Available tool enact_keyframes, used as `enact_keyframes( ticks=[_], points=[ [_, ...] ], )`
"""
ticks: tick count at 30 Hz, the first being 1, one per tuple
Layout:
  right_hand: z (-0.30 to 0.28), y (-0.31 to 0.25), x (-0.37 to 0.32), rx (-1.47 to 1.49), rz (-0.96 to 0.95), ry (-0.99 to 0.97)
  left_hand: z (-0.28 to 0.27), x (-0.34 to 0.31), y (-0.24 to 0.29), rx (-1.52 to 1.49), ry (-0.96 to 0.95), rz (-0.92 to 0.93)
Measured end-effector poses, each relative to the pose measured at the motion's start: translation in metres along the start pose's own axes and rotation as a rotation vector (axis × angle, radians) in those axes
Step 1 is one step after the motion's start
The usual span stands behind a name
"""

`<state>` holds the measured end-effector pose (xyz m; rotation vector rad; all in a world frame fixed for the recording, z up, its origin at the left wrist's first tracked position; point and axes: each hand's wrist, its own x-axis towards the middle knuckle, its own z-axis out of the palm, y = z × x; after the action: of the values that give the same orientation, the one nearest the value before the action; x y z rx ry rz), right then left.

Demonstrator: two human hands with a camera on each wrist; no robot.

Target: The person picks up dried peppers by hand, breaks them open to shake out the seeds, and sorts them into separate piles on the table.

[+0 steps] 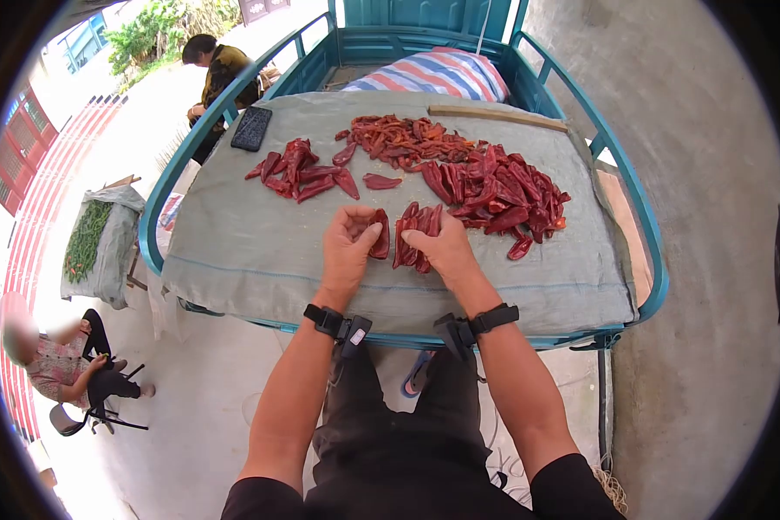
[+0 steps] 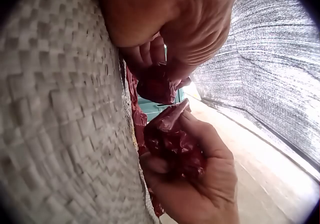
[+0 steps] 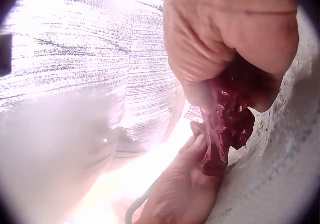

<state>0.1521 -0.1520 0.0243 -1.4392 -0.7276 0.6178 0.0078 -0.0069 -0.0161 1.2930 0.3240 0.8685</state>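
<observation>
In the head view the left hand (image 1: 349, 247) pinches a dark red dried pepper (image 1: 380, 236) between thumb and fingers. Just right of it, a small gap away, the right hand (image 1: 451, 251) grips a bundle of several red peppers (image 1: 410, 241) held side by side. The left wrist view has the left hand (image 2: 175, 24) at the top with its pepper (image 2: 156, 86), and the right hand (image 2: 210, 174) below around the bundle (image 2: 175, 146). From the right wrist view, the bundle (image 3: 227, 119) hangs from the right hand (image 3: 230, 34), with the left hand (image 3: 180, 184) beyond it.
On the grey cloth (image 1: 234, 225) lie a small pepper pile (image 1: 299, 173) at left, shrivelled peppers (image 1: 407, 139) behind, a larger pile (image 1: 511, 191) at right, a phone (image 1: 251, 128) and a wooden strip (image 1: 494, 117). A teal rail (image 1: 654, 251) surrounds it. Two people sit at left.
</observation>
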Motion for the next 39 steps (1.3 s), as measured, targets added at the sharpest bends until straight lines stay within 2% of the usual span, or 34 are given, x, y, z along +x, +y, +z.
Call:
enact_keyframes(
  ticks=[5,8,12,15,19,24,30,36,39],
  points=[
    [-0.033,-0.022,0.003,-0.07,-0.095,0.107,0.001,-0.002,0.007,-0.007,0.022,-0.02],
    [-0.049,-0.047,0.011,-0.23,-0.174,0.176,0.0,0.0,0.005,-0.021,0.004,-0.042],
    [-0.065,-0.069,0.029,-0.431,-0.24,0.16,-0.001,0.002,0.001,-0.083,-0.029,-0.031],
    [-0.08,-0.072,0.048,-0.691,-0.226,0.163,-0.002,0.002,-0.001,-0.062,-0.026,-0.028],
    [-0.091,-0.069,0.057,-0.773,-0.277,0.25,-0.001,0.002,0.0,-0.041,-0.019,-0.03],
    [-0.104,-0.065,0.068,-0.557,-0.293,0.352,0.002,0.003,0.002,-0.083,-0.012,-0.043],
    [-0.114,-0.078,0.071,-0.347,-0.303,0.325,0.002,0.003,0.005,-0.045,-0.013,-0.029],
    [-0.12,-0.081,0.078,-0.48,-0.258,0.262,0.003,0.002,0.009,-0.036,-0.013,-0.069],
    [-0.122,-0.08,0.08,-0.498,-0.164,0.272,0.005,0.003,0.009,-0.009,-0.003,-0.06]
  ],
)
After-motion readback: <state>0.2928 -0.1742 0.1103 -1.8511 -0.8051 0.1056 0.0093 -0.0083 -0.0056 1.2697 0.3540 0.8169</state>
